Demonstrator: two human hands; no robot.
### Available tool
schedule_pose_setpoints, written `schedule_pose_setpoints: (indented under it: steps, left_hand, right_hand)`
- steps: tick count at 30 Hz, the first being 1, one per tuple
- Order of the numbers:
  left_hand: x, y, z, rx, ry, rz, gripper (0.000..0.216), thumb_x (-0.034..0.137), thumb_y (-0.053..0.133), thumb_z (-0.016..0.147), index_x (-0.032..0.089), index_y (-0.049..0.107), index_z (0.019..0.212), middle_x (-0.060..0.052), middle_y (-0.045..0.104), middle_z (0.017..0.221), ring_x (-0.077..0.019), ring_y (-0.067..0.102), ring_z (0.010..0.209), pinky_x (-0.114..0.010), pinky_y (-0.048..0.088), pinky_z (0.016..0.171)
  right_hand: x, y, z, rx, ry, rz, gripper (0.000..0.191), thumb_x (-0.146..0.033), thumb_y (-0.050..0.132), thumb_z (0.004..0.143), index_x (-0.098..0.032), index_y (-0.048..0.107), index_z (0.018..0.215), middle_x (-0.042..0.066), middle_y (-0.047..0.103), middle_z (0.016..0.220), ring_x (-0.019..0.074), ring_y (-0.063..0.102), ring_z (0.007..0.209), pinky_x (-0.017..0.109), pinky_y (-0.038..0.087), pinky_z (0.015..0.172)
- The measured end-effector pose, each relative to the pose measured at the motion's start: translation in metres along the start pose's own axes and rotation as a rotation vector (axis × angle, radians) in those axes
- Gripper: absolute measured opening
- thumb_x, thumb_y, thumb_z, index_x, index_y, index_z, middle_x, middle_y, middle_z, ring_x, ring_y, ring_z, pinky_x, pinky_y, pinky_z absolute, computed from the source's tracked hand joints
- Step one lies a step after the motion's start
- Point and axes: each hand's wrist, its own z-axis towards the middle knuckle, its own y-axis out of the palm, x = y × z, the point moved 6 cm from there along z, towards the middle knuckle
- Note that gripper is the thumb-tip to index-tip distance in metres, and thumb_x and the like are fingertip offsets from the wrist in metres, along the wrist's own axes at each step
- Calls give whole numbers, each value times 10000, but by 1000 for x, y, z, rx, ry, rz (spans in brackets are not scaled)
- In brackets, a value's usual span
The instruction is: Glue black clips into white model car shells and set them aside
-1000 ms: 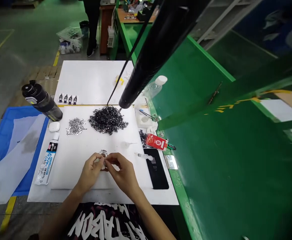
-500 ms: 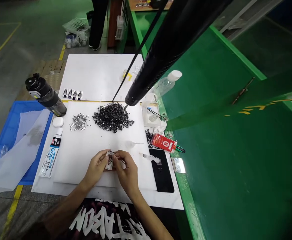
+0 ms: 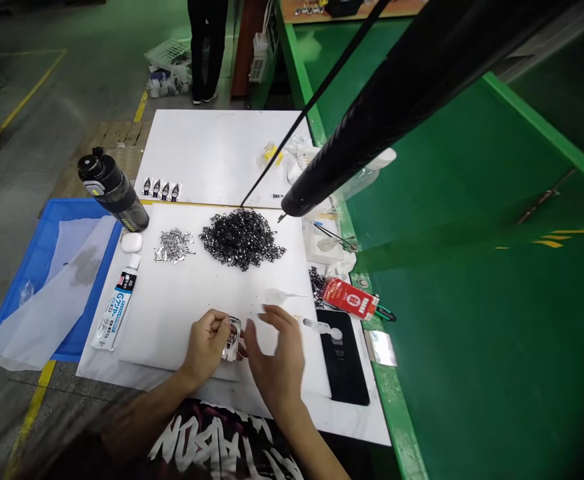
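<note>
My left hand (image 3: 207,343) pinches a small silver-and-white part (image 3: 232,339) just above the white board (image 3: 172,320). My right hand (image 3: 275,357) is blurred by motion, a little to the right of that part, with its fingers apart and nothing visible in them. Farther up the board lie a heap of small black metal pieces (image 3: 242,239) and a smaller heap of silver pieces (image 3: 173,245). Neither hand touches these heaps.
A glue tube (image 3: 115,310) and a white case (image 3: 131,243) lie left of the board, beside a black bottle (image 3: 113,190). A black panel (image 3: 343,357) and red packet (image 3: 349,299) lie right. A thick black pipe (image 3: 422,113) crosses overhead. A person (image 3: 207,47) stands beyond.
My right hand has let go of the small part and moved right, away from it. My left hand keeps hold. The whole view has shifted slightly as my head moved.
</note>
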Motion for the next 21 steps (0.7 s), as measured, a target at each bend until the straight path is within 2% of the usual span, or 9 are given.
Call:
schedule_pose_setpoints:
  steps: [3,5,7,9,11,14,17,19,21]
  left_hand:
    - [0,5,2,-58,-19,-21,580,776,777,817,224,630,916,-89,823,827,-246,761,542,-355,599,492]
    - [0,7,3,-80,-18,-24,598,789,782,808,227,615,924,-109,832,864,-264,788,571,-365,619,500]
    - [0,6,5,-88,-12,-25,605,787,774,821,227,624,992,-119,838,904,-279,810,610,-376,639,520]
    - [0,5,6,-94,-3,-31,642,782,758,842,226,625,1134,-125,840,957,-289,828,651,-383,653,537]
    - [1,5,6,-116,-7,-43,713,775,761,848,222,594,1267,-137,834,1018,-295,841,693,-379,659,543]
    - [0,5,8,-168,-48,-68,780,754,808,824,217,568,1337,-161,808,1116,-313,856,780,-376,671,555]
    - [-1,4,9,-197,-73,-93,790,729,850,802,223,577,1344,-154,780,1133,-342,860,862,-377,679,556]
    - [-1,4,10,-211,-77,-97,786,713,870,794,222,587,1339,-142,761,1127,-355,860,903,-366,680,552]
    - [-2,4,9,-227,-91,-92,787,692,895,781,217,599,1335,-135,746,1119,-364,860,925,-352,674,539]
  right_hand:
    - [-11,-11,6,234,-191,-218,375,-264,754,984,-197,646,1336,256,585,1476,394,605,1435,608,626,1073]
    - [-5,-3,15,198,-199,-284,401,-272,694,1029,-183,644,1417,300,432,1640,449,456,1583,670,559,1149]
    - [11,11,25,81,-134,-275,383,-298,617,1073,-198,673,1438,295,428,1664,458,445,1597,668,545,1153]
    - [26,21,35,-16,-87,-248,388,-303,537,1095,-218,705,1435,264,618,1486,406,633,1427,587,605,1060]
    - [33,24,41,-69,-85,-221,425,-292,463,1099,-229,729,1424,189,750,1185,316,772,1117,467,644,913]
    - [26,11,41,-130,-38,-142,477,-352,494,1101,-230,662,1531,82,769,922,210,736,724,334,616,714]
    - [9,-15,30,-157,110,-46,616,-498,583,1098,-221,542,1646,8,767,781,166,623,501,291,570,585]
    - [-5,-34,21,-83,129,-63,531,-551,574,1104,-209,704,1488,-2,747,700,162,629,482,289,572,585]
    - [-17,-48,15,31,68,-114,472,-553,540,1122,-200,844,1193,25,748,686,172,683,534,294,582,615]
